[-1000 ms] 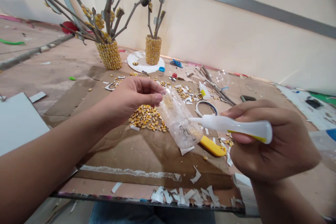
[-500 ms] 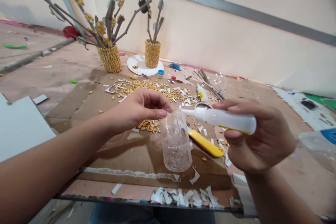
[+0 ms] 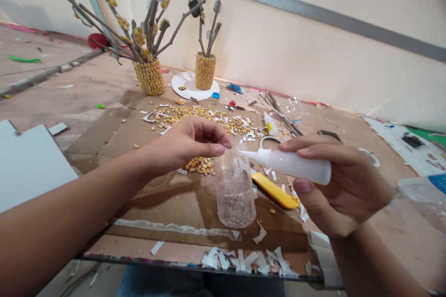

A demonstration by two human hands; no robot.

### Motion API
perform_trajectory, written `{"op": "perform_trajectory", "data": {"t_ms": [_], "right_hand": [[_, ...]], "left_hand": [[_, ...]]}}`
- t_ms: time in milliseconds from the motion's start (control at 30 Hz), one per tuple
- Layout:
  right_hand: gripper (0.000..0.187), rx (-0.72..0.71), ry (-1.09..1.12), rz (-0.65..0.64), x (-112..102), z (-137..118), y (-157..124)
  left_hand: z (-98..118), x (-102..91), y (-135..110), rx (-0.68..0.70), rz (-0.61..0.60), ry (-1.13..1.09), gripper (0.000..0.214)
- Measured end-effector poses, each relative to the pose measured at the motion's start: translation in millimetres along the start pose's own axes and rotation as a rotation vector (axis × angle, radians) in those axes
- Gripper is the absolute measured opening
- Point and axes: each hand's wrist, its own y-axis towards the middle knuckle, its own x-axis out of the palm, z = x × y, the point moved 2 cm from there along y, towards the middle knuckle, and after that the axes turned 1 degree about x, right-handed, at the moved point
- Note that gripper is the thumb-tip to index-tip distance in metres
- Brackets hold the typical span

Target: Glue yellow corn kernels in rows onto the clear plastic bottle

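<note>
My left hand (image 3: 198,141) pinches the upper rim of a clear plastic cup-like piece (image 3: 236,199), which looks like a cut bottle and tilts over the cardboard. In my right hand (image 3: 341,185) is a white glue bottle (image 3: 299,165), lying sideways between the fingers and thumb. Its narrow nozzle points left and reaches the cup's rim; whether it touches, I cannot tell. Loose corn kernels (image 3: 198,165) lie behind the cup. A yellow box cutter (image 3: 275,191) rests just right of it.
Two kernel-covered pots, one large (image 3: 149,76) and one small (image 3: 205,72), hold branches at the back. A smaller glue bottle (image 3: 270,123) lies beyond the cup. Paper scraps (image 3: 247,260) line the front edge. White board pieces (image 3: 31,162) lie left, a clear bottle (image 3: 420,190) right.
My right hand has rolled the glue bottle and shifted it slightly left and down, its thumb moving away from the bottle. The left hand keeps its pinch on the cup.
</note>
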Motion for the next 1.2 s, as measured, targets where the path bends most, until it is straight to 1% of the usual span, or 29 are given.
{"op": "perform_trajectory", "data": {"t_ms": [133, 300, 467, 600, 667, 733, 867, 933, 1067, 1200], "right_hand": [[0.05, 0.003, 0.029, -0.02, -1.0, -1.6, 0.9], [0.052, -0.037, 0.028, -0.025, -0.4, -5.9, 3.2], [0.048, 0.006, 0.009, -0.033, -2.4, -10.7, 3.5], [0.044, 0.01, 0.03, -0.05, -4.7, -15.1, 3.2], [0.041, 0.036, 0.032, -0.034, -4.7, -15.6, 3.4], [0.041, 0.025, 0.034, -0.006, -4.0, -14.6, 3.8], [0.05, -0.058, 0.0, 0.056, -1.5, -7.2, 3.9], [0.054, -0.071, 0.0, 0.07, -0.3, -2.5, 3.0], [0.059, -0.056, 0.006, 0.028, 0.9, 3.4, -0.3], [0.06, -0.026, -0.012, -0.019, 0.0, 4.5, -1.2]], "left_hand": [[1.3, -0.7, 0.0, 0.024, 0.013, 0.019, 0.012], [2.2, -2.0, 0.0, 0.032, 0.051, 0.018, 0.012], [2.6, -3.3, 0.6, 0.029, 0.065, -0.001, 0.011], [3.3, -3.9, -0.3, 0.026, 0.069, -0.004, 0.011], [3.6, -4.0, -1.0, 0.024, 0.073, -0.002, 0.01], [3.6, -3.9, -1.3, 0.024, 0.081, 0.0, 0.01], [3.3, -2.8, -0.9, 0.024, 0.071, 0.003, 0.01], [3.2, -2.0, -0.9, 0.023, 0.055, 0.001, 0.01], [3.9, -1.0, -1.5, 0.032, 0.037, -0.01, 0.01], [3.8, -1.0, -1.9, 0.027, 0.034, 0.009, 0.01]]}}
